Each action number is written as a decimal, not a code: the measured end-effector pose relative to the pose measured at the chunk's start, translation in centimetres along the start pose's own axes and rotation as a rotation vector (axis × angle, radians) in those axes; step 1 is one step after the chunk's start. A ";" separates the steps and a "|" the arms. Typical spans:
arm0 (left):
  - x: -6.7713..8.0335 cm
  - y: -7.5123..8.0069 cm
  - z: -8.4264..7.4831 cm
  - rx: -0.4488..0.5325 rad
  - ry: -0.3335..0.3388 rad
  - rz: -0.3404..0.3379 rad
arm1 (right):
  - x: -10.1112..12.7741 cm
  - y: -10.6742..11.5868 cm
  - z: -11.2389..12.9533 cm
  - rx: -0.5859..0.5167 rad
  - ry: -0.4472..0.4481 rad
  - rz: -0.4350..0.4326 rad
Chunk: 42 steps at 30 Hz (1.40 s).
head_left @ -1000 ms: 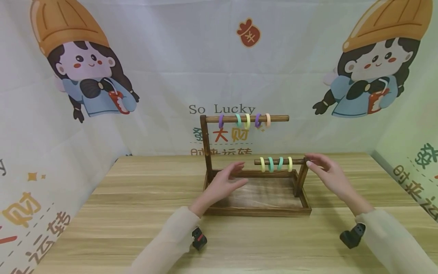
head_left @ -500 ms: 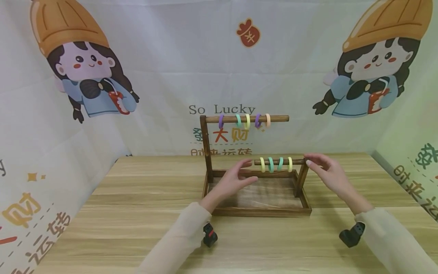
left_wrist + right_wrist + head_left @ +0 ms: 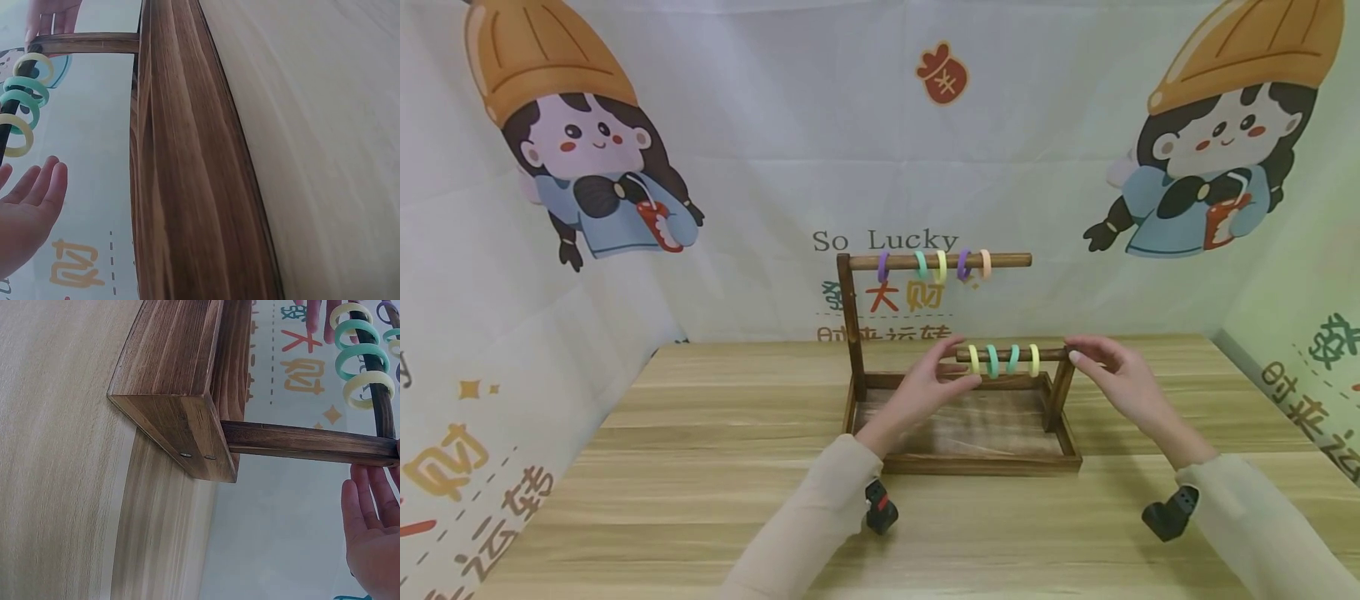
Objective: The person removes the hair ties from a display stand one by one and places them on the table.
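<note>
While the left hand (image 3: 925,383) is hovering about the free tip of the lower bar (image 3: 1051,354), its fingers are standing apart, forefinger above and thumb below, the end yellow ring (image 3: 974,360) hanging just beside them on the bar; whether they are touching it cannot be told. Right hand (image 3: 1116,375): thumb and forefinger pinching the top of the short post (image 3: 1058,396), seemingly steadying it. Step in hand, by judgement: getting a hold on the end ring, the left hand gripping nothing. Next move: apparently calling for a closing of thumb and forefinger on its rim, then a straight pull along the bar past the tip, the post being kept firm. Also hanging there, towards the post: two green rings (image 3: 992,362), one further yellow ring (image 3: 1035,361). Above and behind: upper bar (image 3: 1011,260), bearing five more rings (image 3: 942,267). Beneath: wooden tray (image 3: 970,465), carrying the posts and resting on the tabletop (image 3: 700,417).
</note>
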<state>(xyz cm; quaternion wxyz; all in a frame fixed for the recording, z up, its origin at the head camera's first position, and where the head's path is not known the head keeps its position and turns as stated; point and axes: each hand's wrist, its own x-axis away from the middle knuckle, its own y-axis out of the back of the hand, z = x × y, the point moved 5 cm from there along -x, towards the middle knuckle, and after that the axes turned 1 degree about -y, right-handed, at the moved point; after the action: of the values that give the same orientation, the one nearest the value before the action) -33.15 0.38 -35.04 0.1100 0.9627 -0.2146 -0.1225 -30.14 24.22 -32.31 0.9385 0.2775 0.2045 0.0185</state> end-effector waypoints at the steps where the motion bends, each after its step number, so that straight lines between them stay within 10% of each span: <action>1: -0.1 0.0 0.0 0.000 0.001 -0.003 | 0.0 0.0 0.0 0.000 -0.002 0.003; 34: -0.3 0.4 -0.8 -0.010 -0.026 -0.080 | 0.0 -0.1 0.0 -0.010 -0.004 0.001; 42: 1.3 0.9 -3.2 -0.018 -0.037 -0.070 | 0.0 -0.1 0.2 -0.015 0.005 -0.001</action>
<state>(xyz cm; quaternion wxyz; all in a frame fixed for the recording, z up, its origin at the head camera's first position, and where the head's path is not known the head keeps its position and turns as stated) -31.42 -0.51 -32.01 0.1104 0.9661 -0.1817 -0.1462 -30.12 24.09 -32.19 0.9401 0.2703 0.2069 0.0203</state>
